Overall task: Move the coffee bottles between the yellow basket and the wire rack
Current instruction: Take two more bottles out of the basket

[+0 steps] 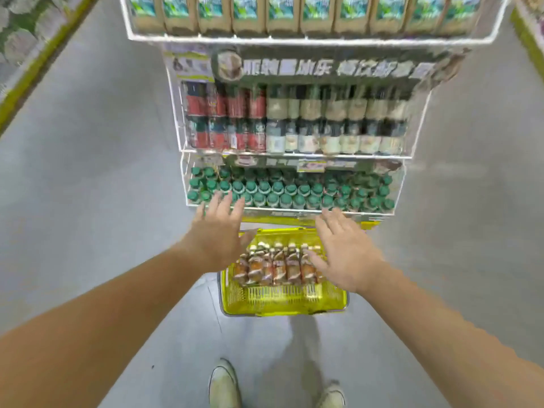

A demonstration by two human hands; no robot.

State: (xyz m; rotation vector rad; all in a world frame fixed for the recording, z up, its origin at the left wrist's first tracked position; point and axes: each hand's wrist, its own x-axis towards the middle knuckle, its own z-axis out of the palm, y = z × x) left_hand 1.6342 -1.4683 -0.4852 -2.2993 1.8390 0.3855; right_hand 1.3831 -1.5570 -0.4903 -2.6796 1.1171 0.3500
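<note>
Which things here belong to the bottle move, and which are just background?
Job: coffee bottles, yellow basket, wire rack, left hand, right hand, both empty.
Background: shelved green-capped bottles, top-tier cartons, shoes.

- Grey floor [88,201], spread from 3 round to 9 o'clock.
- Pale shoes [224,384] at 6 o'clock, toes toward 12.
- Tan cartons [318,16] with blue-green fronts at 12 o'clock, packed side by side in a row.
- Dark banner [338,66] with blurred white characters, just below the cartons.
- Red-labelled bottles [223,116] toward 11 o'clock, right beside cream-labelled bottles [335,119] toward 1 o'clock.
- Green-capped bottles [291,189] near centre, tightly packed.
- Store shelf [29,39] with yellow-green edge at 10 o'clock; second shelf [530,30] at 2 o'clock.
</note>
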